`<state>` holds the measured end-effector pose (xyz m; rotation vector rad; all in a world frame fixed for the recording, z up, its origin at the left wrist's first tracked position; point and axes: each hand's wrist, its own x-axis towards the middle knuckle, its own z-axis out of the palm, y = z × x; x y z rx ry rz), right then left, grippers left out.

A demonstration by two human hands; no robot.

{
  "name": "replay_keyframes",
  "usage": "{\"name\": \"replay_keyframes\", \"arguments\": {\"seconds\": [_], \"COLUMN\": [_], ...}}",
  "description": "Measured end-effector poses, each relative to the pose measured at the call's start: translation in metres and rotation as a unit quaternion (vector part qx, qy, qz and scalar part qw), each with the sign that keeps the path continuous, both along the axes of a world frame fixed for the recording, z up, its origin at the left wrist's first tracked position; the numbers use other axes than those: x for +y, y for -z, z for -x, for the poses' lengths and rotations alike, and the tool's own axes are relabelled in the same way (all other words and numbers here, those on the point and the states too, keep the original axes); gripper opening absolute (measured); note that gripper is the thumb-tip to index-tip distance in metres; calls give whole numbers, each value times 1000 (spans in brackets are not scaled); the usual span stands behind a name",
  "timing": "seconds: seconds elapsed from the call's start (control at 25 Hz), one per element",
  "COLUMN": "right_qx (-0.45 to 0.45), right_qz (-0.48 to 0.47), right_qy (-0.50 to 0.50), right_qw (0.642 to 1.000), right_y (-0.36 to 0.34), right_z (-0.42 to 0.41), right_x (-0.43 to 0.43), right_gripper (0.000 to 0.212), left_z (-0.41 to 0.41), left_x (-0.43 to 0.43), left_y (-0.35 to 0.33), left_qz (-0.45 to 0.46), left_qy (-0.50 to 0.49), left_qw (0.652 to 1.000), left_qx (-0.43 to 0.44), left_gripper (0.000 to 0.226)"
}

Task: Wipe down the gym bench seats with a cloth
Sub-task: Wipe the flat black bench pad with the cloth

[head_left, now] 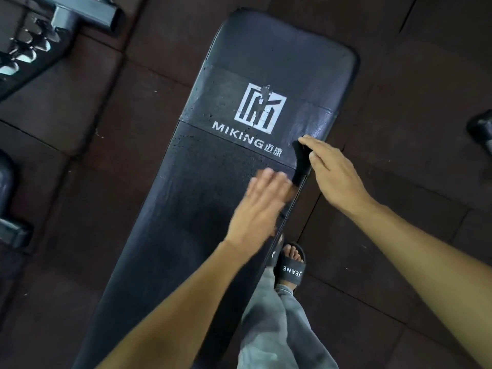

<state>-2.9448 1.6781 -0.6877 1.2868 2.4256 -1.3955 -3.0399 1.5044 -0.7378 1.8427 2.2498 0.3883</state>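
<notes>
A long black padded bench (213,209) runs lengthwise up the head view, its far end rounded and its near end passing out of the bottom of the frame. Its vinyl is scuffed and speckled, with a smoother, slightly shinier band across the upper part carrying a worn white square logo (260,108) and the word MIKING beneath it. Below that band the surface is duller and grainier. The left hand (262,206) lies over the right side of the pad with its fingers stretched out flat and together, blurred, holding nothing that can be seen. The right hand (332,174) sits at the bench's right edge, fingers loosely extended and pressed down on a dark cloth (300,161), which is draped on the pad just below the logo band and hangs toward the edge; whether the thumb pinches it cannot be told. The floor (399,75) is dark brownish rubber tiling with visible seams. At the upper left stands a grey metal frame (87,14) with a row of metal pegs, and more dark equipment sits at the left edge. Beside the bench's right side a foot in a black slide sandal (291,270) and a grey trouser leg (271,328) are visible.
</notes>
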Motion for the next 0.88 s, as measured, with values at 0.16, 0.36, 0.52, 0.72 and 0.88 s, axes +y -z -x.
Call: {"name": "replay_keyframes", "arguments": {"seconds": [0.16, 0.36, 0.52, 0.72, 0.88], "right_qx": [1, 13, -9, 7, 13], "right_qz": [10, -46, -94, -82, -47], "right_qy": [-17, 49, 122, 189, 199], "right_qw": [1000, 998, 988, 979, 979], "right_y": [-1, 3, 19, 25, 26], "right_z": [-3, 14, 34, 46, 50], "right_x": [8, 29, 70, 108, 111], "right_gripper": [41, 36, 42, 41, 43], "left_z": [98, 172, 136, -3, 95], "left_x": [6, 74, 119, 122, 156], "left_y": [-16, -26, -3, -1, 4], "left_qz": [1, -27, 18, 35, 26], "left_qy": [-352, -333, -268, 111, -16], "left_qw": [931, 938, 963, 993, 999], "left_qx": [-102, -91, -36, -19, 26], "left_gripper": [47, 45, 43, 49, 49]}}
